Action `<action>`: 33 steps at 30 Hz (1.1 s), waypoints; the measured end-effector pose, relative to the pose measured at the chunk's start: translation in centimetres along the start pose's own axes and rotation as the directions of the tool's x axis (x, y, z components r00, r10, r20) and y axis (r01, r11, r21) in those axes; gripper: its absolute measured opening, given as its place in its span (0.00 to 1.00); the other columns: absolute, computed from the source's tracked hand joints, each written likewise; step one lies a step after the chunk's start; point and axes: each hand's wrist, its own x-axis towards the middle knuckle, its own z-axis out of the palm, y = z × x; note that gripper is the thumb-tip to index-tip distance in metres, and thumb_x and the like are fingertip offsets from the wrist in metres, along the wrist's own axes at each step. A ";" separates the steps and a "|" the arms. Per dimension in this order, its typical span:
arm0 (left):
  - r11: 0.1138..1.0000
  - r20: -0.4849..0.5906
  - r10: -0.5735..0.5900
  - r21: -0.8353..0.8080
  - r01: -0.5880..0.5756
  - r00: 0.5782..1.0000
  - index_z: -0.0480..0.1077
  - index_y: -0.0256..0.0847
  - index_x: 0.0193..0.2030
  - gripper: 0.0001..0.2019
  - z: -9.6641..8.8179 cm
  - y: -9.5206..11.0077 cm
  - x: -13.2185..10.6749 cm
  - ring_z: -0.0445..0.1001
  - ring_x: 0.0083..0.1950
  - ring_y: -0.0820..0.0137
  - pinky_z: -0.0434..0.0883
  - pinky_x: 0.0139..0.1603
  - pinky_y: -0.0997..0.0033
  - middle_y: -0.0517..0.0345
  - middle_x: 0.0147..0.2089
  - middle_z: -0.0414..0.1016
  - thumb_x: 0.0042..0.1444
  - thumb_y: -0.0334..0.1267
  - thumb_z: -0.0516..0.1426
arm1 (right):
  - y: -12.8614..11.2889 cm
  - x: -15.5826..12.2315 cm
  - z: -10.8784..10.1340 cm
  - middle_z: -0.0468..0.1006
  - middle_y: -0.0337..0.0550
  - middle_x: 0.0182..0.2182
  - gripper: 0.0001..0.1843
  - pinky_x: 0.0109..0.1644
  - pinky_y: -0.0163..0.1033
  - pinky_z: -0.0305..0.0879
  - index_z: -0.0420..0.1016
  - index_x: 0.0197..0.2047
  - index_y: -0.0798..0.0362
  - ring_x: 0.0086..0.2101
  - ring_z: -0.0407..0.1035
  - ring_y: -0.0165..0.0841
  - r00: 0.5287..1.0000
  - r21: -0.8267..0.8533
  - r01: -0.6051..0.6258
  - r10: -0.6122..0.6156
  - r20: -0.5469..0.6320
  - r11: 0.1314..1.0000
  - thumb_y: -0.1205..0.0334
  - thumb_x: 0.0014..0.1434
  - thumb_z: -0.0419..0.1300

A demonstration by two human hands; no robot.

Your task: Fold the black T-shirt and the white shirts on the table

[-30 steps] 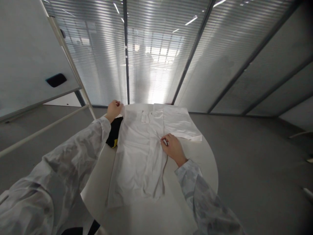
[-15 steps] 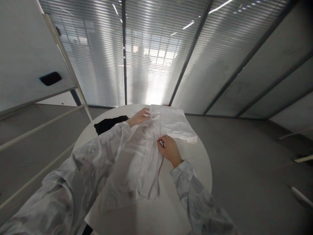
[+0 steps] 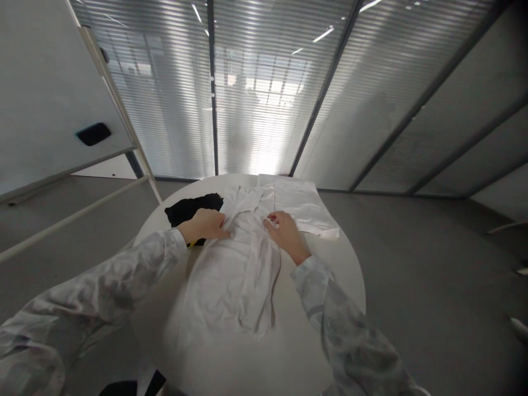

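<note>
A white shirt (image 3: 235, 269) lies spread on a round white table (image 3: 330, 275), collar end toward the far side. My left hand (image 3: 206, 224) rests flat on the shirt's upper left part, fingers pointing right. My right hand (image 3: 284, 231) lies flat on its upper right part, fingers toward the collar. Both hands press on the cloth and hold nothing. A second white folded cloth (image 3: 303, 206) lies beyond my right hand.
A black garment (image 3: 187, 209) with a bit of yellow lies at the table's far left, just beyond my left hand. A whiteboard on a stand (image 3: 49, 99) is at the left. Glass walls with blinds (image 3: 264, 93) stand behind the table. Grey floor surrounds it.
My left hand has let go of the shirt's far edge and come back to lie flat on its upper left. My right hand slid slightly up the shirt.
</note>
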 end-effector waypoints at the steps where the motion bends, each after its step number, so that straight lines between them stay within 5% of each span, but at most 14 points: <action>1: 1.000 0.013 0.009 0.002 -0.009 1.000 0.79 0.41 0.39 0.25 0.0 0.0 -0.6 0.84 0.45 0.50 0.73 0.45 0.59 0.42 0.41 0.85 0.62 0.64 0.59 | -0.5 1.4 0.2 0.84 0.49 0.46 0.14 0.57 0.44 0.69 0.82 0.50 0.51 0.48 0.76 0.42 0.999 -0.019 -0.042 0.042 0.032 0.999 0.50 0.71 0.62; 7: 0.997 0.073 0.077 -0.022 -0.075 0.994 0.78 0.42 0.36 0.15 0.6 -0.1 -3.6 0.85 0.42 0.53 0.73 0.42 0.61 0.46 0.39 0.84 0.63 0.52 0.60 | -3.0 8.3 3.0 0.86 0.58 0.48 0.28 0.57 0.47 0.67 0.88 0.46 0.54 0.52 0.77 0.49 0.968 -0.229 -0.191 0.222 0.119 0.955 0.35 0.66 0.65; 15: 0.998 0.038 -0.005 0.059 0.002 0.999 0.76 0.39 0.52 0.15 1.7 0.2 -7.5 0.87 0.45 0.46 0.78 0.46 0.53 0.39 0.44 0.85 0.64 0.44 0.60 | -3.2 11.1 5.4 0.88 0.49 0.46 0.13 0.59 0.44 0.67 0.85 0.48 0.48 0.51 0.79 0.44 0.953 -0.177 -0.275 0.292 0.076 0.945 0.55 0.70 0.60; 19: 0.998 0.066 -0.032 0.056 0.028 0.997 0.78 0.38 0.45 0.13 2.2 0.1 -9.0 0.87 0.45 0.45 0.78 0.45 0.52 0.36 0.43 0.85 0.65 0.45 0.59 | -2.1 12.8 4.8 0.88 0.49 0.47 0.14 0.53 0.42 0.70 0.81 0.53 0.49 0.48 0.80 0.43 0.945 0.002 -0.325 0.325 -0.033 0.946 0.54 0.70 0.60; 29: 0.995 0.148 0.073 0.051 -0.082 0.986 0.80 0.40 0.35 0.12 2.0 2.4 -12.8 0.85 0.39 0.47 0.77 0.40 0.53 0.40 0.37 0.84 0.61 0.44 0.59 | 0.4 12.2 5.7 0.87 0.49 0.48 0.12 0.57 0.43 0.70 0.83 0.51 0.50 0.49 0.78 0.43 0.961 -0.043 -0.276 0.277 0.001 0.960 0.57 0.67 0.62; 33: 0.996 0.065 0.088 -0.012 -0.088 0.994 0.78 0.42 0.39 0.10 1.0 3.4 -14.4 0.84 0.38 0.53 0.75 0.39 0.58 0.44 0.38 0.84 0.65 0.42 0.57 | 0.9 12.1 5.8 0.87 0.49 0.47 0.13 0.55 0.43 0.70 0.83 0.52 0.50 0.48 0.79 0.43 0.958 -0.037 -0.286 0.287 0.016 0.957 0.56 0.69 0.62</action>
